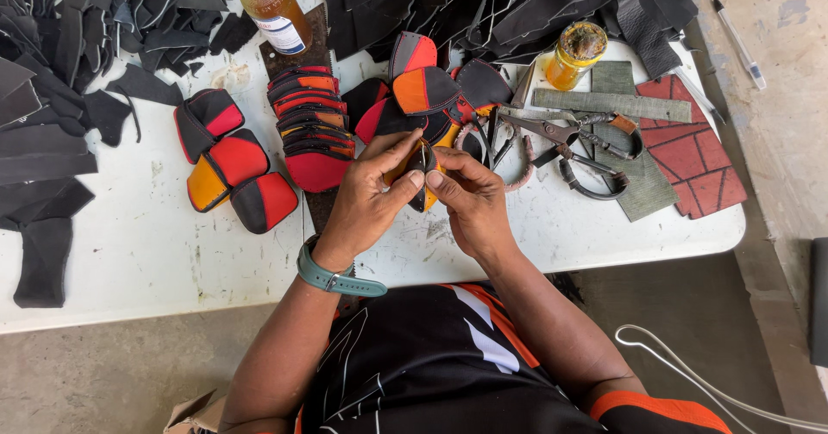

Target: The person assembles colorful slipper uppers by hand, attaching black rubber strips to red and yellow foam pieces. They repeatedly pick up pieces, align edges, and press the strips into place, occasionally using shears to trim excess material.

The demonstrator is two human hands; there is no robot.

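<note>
Both hands meet over the middle of the white table (129, 253). My left hand (366, 197), with a teal watch on the wrist, and my right hand (470, 201) pinch a small black and orange leather piece (422, 168) between their fingertips. Just beyond the hands lies a heap of red, orange and black leather panels (427, 89). A row of stacked red and black panels (310, 128) sits to the left of the hands, and three joined panels (233, 171) lie further left.
Black leather offcuts (52, 97) cover the table's left and far side. A bottle of amber liquid (274, 7), a yellow glue jar (576, 53), large scissors (569, 145), a grey strip and red patterned sheet (694, 154) lie to the right.
</note>
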